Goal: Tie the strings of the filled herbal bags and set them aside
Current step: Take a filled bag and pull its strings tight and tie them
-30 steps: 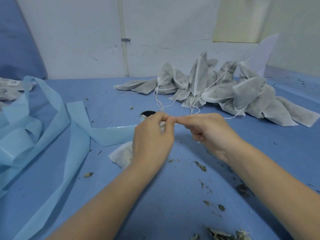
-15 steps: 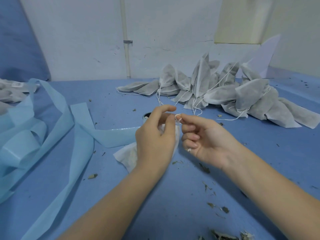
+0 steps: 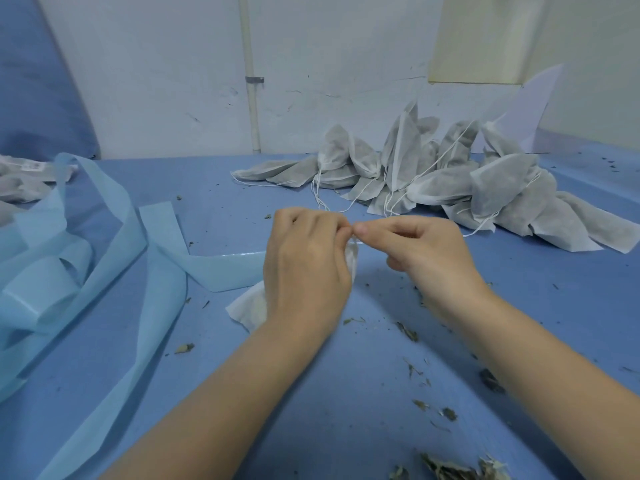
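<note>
A white herbal bag lies on the blue table, mostly hidden under my left hand. Only its lower corner and a bit of its neck beside my palm show. My left hand's curled fingers hold the bag's neck and its thin white string. My right hand meets it fingertip to fingertip, thumb and forefinger pinching the string. Several filled grey-white bags with loose strings lie heaped at the back right.
Light blue fabric strips loop over the left side of the blue table. More bags lie at the far left edge. Dried herb crumbs are scattered at the front right. A white wall and pipe stand behind.
My right hand turned palm down and its fingertips came up against my left hand's. My left fingers curled down over the bag's neck.
</note>
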The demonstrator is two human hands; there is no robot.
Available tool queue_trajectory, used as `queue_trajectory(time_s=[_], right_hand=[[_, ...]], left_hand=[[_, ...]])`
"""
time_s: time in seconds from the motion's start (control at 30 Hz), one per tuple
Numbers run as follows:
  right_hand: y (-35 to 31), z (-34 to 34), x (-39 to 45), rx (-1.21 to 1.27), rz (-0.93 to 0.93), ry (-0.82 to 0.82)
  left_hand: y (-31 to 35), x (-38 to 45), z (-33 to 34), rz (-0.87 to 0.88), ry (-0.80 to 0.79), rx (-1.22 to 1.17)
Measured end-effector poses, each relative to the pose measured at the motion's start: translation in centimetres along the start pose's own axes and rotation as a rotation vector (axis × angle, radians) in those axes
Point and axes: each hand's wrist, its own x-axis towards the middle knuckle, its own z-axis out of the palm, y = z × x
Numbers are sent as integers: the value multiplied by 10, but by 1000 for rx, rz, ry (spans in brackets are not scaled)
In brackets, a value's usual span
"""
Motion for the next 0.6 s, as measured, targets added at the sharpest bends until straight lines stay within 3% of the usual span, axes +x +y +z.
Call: queue_trajectory(time_s=[0.23, 0.3, 0.43, 0.6], right_hand=[[10, 10, 2, 156, 32, -77], [10, 15, 0, 264, 37, -117], [13, 16, -1, 101, -40, -36], [12, 15, -1, 25, -92, 38]], left_hand=[[6, 4, 5, -359, -160, -196], [8, 6, 4, -396, -194, -212], [9, 10, 1, -409, -233, -183], [11, 8, -1, -402, -156, -127]])
